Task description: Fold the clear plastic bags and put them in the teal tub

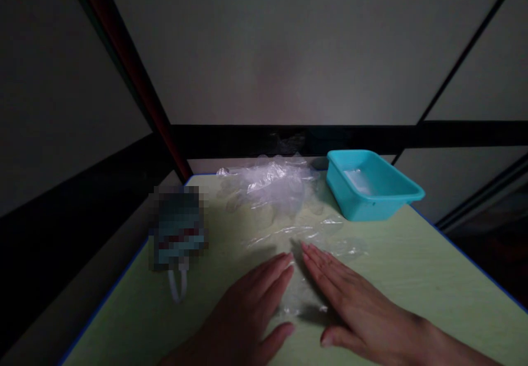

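Holds the left hand (247, 305) and the right hand (358, 300) open, palms down, low over thin clear plastic film (305, 294) at the near middle of the table (412, 272). Grips nothing with either hand. Angles both sets of extended fingers inward to nearly meet at the tips, with each thumb set apart. Covers parts of the transparent, wrinkled film, and leaves a glossy, creased stretch in sight between the hands and past the fingertips. Cannot tell how firmly either palm presses.

Has a smooth, pale green tabletop underneath, edged in blue. Shows farther back a loose, crinkled plastic pile (272, 181), filmy and whitish, with shiny folds and rounded, lobed edges. Shows to the right of that a turquoise basin (363, 206), upright, smooth and rectangular, with rounded corners, a flared rim and something whitish inside. Includes at the left edge a pixelated item (179, 228), too obscured to identify, with a pale, narrow loop (184, 283) toward the near side.
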`<action>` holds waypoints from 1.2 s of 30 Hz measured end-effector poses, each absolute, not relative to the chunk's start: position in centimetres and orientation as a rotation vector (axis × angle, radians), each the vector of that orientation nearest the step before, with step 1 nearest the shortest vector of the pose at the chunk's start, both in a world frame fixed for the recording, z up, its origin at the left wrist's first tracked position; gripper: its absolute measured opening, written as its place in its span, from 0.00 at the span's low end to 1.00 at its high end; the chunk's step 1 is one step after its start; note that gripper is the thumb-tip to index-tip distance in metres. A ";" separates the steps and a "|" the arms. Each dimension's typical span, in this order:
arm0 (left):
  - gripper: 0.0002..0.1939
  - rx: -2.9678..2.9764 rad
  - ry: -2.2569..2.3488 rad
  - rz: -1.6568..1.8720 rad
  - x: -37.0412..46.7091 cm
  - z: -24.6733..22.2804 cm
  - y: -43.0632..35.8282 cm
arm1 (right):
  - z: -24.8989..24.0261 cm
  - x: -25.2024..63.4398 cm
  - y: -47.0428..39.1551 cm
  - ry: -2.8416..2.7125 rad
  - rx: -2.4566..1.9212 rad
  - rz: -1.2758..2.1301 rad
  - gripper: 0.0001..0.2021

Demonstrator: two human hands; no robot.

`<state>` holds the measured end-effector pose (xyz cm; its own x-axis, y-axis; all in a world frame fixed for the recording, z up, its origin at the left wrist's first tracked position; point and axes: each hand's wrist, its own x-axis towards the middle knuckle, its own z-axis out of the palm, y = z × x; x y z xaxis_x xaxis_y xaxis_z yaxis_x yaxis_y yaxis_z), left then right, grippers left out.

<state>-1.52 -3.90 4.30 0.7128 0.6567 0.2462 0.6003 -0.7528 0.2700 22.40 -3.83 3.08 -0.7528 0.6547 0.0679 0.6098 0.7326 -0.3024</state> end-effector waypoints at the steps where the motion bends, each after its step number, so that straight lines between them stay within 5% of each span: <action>1: 0.30 2.799 0.972 0.457 -0.9 4.1 -4.2 | 2.9 22.3 -3.9 -2.767 -1.017 0.383 0.43; 6: 0.40 2.964 0.755 0.304 0.9 1.2 -4.4 | 2.0 22.2 -4.3 -2.809 -0.999 0.360 0.45; 11: 0.30 3.022 0.868 0.197 0.8 -0.6 -4.2 | 1.6 22.2 -4.3 -2.839 -1.019 0.331 0.43; 22: 0.32 3.025 1.048 0.386 -3.2 -3.3 -4.6 | 2.0 22.0 -4.0 -2.812 -1.022 0.435 0.41; 36: 0.31 3.069 1.034 0.456 -4.0 -0.5 -5.4 | 3.0 21.6 -3.4 -2.674 -1.065 0.506 0.35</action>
